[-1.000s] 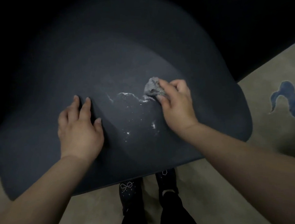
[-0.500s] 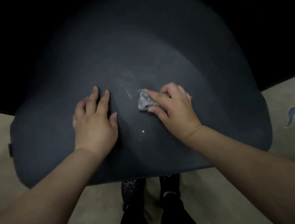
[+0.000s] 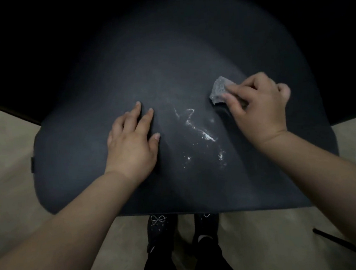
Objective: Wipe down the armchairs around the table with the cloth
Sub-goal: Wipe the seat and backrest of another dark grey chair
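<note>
We press the left hand (image 3: pixel 133 143) flat, fingers straight, on the dark armchair (image 3: pixel 84 156) surface, while the right hand (image 3: pixel 259 110) pinches the crumpled grey cloth (image 3: pixel 218 90) against it. The white residue (image 3: pixel 200 130) lies between our hands — just inboard of and nearer us than the cloth, its streak running diagonally. We judge the right hand nearer, so the next stroke should sweep leftward.

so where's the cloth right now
In the head view the cloth is bunched under the right hand's fingers on the armchair, right of the white smears and the flat left hand.
</note>
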